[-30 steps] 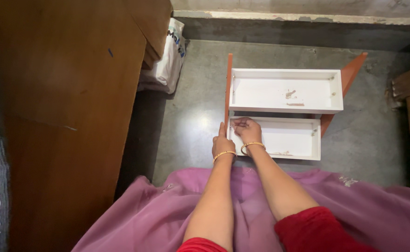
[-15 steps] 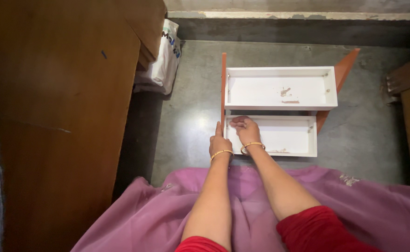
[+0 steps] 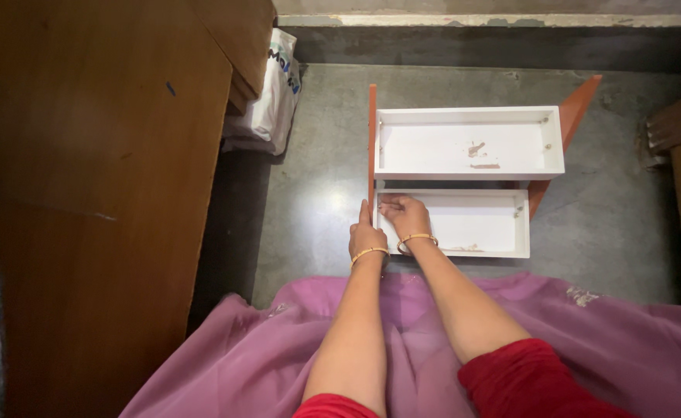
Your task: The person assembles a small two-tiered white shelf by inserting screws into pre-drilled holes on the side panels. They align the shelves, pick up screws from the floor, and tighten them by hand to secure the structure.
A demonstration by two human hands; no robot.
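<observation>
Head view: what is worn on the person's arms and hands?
Both forearms are bare. The left hand and the right hand each have a thin gold-coloured bangle at the wrist. Red sleeves cover the upper arms. No gloves; rings cannot be made out.

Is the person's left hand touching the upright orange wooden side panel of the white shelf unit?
Touching. In the head view, the left hand lies against the orange side panel, its forefinger pointing up along the panel's edge with no gap visible.
</observation>
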